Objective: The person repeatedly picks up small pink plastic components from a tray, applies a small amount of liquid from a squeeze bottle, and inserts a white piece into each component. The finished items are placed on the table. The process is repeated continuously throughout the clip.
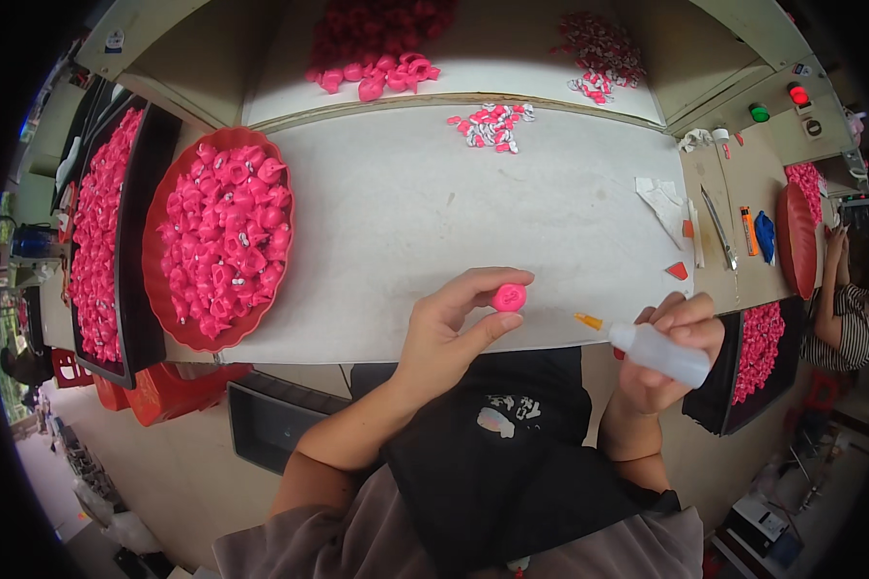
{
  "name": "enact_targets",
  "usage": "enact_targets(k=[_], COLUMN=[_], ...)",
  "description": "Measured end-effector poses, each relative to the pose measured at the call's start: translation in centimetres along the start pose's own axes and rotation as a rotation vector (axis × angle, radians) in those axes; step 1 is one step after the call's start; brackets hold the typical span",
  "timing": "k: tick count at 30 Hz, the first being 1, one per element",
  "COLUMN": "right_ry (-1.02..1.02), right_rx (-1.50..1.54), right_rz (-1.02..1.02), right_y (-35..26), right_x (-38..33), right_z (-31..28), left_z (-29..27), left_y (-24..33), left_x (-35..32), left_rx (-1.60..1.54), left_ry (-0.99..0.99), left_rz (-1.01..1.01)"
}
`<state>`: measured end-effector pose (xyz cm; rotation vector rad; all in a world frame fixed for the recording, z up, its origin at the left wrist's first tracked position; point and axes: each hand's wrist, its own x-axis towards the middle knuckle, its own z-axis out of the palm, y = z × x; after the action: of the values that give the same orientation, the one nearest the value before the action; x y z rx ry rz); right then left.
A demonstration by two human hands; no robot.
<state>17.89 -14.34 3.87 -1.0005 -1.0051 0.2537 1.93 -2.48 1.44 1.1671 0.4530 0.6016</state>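
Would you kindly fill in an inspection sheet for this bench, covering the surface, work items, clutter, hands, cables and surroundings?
Surface: grey bench top, mostly bare in the middle.
Job's things: small pink part pinched in the left hand; white squeeze bottle with orange nozzle in the right hand, nozzle aimed toward the part, not touching it.
Clutter: red round tray heaped with pink parts; black tray of the same at far left; small pile of pink-and-white pieces; tweezers and paper scraps at right.
Hands: left fingers closed on the part; right wrapped round the bottle.
Cables: nothing seen.
Surroundings: another person's striped sleeve at right; red and green buttons.
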Motion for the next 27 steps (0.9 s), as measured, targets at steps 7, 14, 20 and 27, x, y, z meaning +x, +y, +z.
enact_targets(k=[7,14,20,27], right_ry=[-0.228,-0.279,-0.315,-0.347], right_rx=[-0.269,-0.361,-0.403,-0.433], right_rz=[-0.193,-0.194,-0.195,-0.146], right_y=[-0.2,-0.5,-0.6,-1.2], right_x=[-0.6,-0.4,-0.4,-0.2], right_z=[1.4,2.0,1.8,1.6], left_z=[-0.7,-0.9,-0.8,-0.5], left_y=[0.2,-0.5,-0.1,-0.1], left_x=[-0.5,-0.3,-0.3,-0.2], left_rx=[0.176,0.170,0.204,0.419], left_ry=[-0.044,-0.020,-0.024,0.029], left_rz=[0.100,0.168,0.119,0.251])
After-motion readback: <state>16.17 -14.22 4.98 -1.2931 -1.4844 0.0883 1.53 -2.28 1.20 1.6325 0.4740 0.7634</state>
